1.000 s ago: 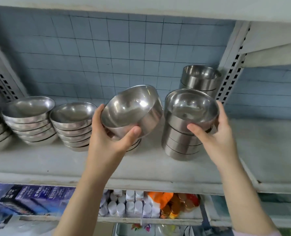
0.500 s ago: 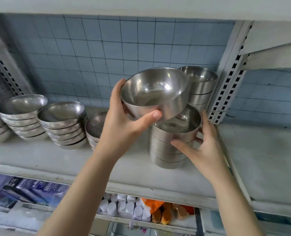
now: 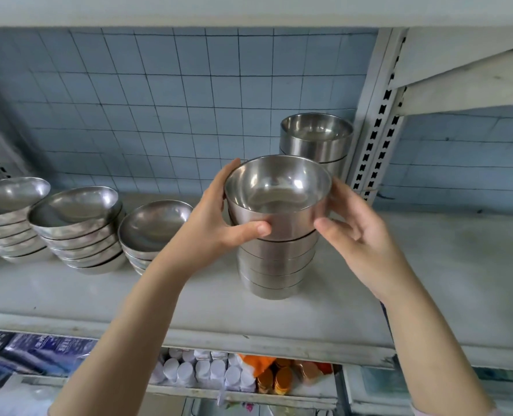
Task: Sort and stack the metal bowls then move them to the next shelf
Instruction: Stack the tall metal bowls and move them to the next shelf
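Observation:
A deep steel bowl (image 3: 279,193) sits on top of a stack of straight-sided bowls (image 3: 274,265) on the white shelf (image 3: 189,301). My left hand (image 3: 216,223) grips this top bowl, fingers behind its rim and thumb on its front wall. My right hand (image 3: 357,232) is at the bowl's right side with fingers spread, thumb near the wall; contact is unclear. A second stack of deep bowls (image 3: 315,139) stands behind, by the upright. Stacks of shallow bowls stand to the left: one nearest (image 3: 150,229), another (image 3: 78,226) and a third (image 3: 9,214).
A slotted metal upright (image 3: 375,124) divides this shelf from the neighbouring shelf (image 3: 465,259) on the right, which has a bracket above it. Blue tiled wall behind. Below are white bottles (image 3: 201,373), orange packs (image 3: 279,376) and dark blue packets (image 3: 33,352).
My left hand carried the deep bowl to the right and lowered it onto the stack of straight-sided bowls. My right hand moved from the stack's side up to the top bowl.

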Demonstrator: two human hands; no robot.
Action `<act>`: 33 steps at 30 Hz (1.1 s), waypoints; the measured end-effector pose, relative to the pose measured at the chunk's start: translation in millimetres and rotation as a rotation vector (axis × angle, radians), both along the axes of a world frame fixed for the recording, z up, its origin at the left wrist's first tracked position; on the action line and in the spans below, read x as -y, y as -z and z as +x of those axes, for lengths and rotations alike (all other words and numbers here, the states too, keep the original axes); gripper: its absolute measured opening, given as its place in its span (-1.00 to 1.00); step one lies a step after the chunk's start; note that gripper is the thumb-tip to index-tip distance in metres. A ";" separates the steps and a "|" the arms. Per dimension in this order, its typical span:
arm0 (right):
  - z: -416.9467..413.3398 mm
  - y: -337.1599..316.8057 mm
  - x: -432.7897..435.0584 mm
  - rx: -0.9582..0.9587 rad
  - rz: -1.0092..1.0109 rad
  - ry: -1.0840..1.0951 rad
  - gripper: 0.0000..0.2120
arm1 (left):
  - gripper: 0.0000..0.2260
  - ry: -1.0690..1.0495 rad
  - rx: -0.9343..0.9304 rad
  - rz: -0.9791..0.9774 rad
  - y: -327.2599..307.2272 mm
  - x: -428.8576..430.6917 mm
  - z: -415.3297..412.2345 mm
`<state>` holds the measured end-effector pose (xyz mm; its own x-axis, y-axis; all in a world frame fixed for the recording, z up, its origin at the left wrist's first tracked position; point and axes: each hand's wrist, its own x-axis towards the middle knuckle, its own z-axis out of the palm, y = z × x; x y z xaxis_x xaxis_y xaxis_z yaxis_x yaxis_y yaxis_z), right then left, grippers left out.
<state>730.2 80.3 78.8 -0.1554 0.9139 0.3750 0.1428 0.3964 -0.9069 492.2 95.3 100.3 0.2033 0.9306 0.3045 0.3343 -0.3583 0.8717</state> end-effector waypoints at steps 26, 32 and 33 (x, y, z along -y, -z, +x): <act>-0.1 -11.0 -5.5 -0.068 -0.159 -0.012 -0.23 | 0.26 0.197 0.143 -0.195 23.3 -2.8 -5.0; -5.9 -11.2 -19.6 -0.193 -0.614 -0.095 -0.27 | -0.17 0.097 0.141 -0.378 103.1 19.2 5.5; -8.3 -8.3 -20.0 -0.212 -0.638 -0.090 -0.24 | -0.14 0.067 0.113 -0.389 112.5 19.6 6.1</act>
<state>721.9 100.3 87.1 -0.2234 0.9533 -0.2031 -0.0728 -0.2241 -0.9719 498.3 75.7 -12.2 0.2532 0.9664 -0.0435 0.2160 -0.0126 0.9763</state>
